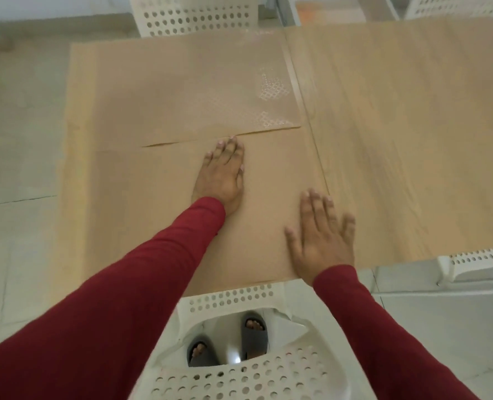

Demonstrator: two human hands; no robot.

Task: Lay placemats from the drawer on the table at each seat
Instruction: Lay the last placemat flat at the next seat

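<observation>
While both palms lie flat with fingers spread, the left hand (223,171) and right hand (320,239) press a tan placemat (268,180) onto the wooden table (412,125) at the near seat; a second, translucent patterned mat (210,90) lies beyond it, its edges hard to trace against the wood

tan placemat (268,174), red sleeves (141,272), white chair (239,376)

A light wood-grain table (398,134) carries two translucent, tan placemats. The far placemat (181,90) lies along the table's far edge near its left end, and the near placemat (268,174) reaches the near edge, its far edge meeting the other's. Two flat hands rest on the near one.
</observation>
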